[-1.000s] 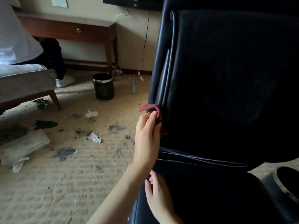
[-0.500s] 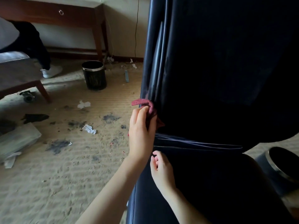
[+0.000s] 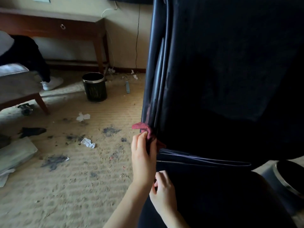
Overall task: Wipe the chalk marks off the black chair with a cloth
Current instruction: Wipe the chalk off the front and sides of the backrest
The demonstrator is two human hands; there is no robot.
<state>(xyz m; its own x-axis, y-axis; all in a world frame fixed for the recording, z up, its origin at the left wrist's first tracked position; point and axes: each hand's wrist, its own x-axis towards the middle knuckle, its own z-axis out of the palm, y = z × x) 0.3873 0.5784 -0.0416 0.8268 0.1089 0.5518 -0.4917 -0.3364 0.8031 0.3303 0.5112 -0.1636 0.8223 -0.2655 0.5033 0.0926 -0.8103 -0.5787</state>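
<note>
Mid-wipe on the chair (image 3: pixel 222 79) edge. My left hand (image 3: pixel 143 155) pinches the cloth (image 3: pixel 148 131) vs the piping; faint pinkish smear just above the fingers, prob chalk, so I reckon next stroke goes up w/ firm pressure. Right hand (image 3: pixel 162 193) below the left, fingers loosely curled at the seat edge, apparently gripping nothing. Vs 0.5 s ago: hands and cloth barely shifted; the view has moved.

On the stained carpet (image 3: pixel 69 186) ahead of you stands a black waste bin (image 3: pixel 94 87), crumpled tissues (image 3: pixel 88 143) scattered near it; a wooden desk (image 3: pixel 54 25) lines the wall behind.
</note>
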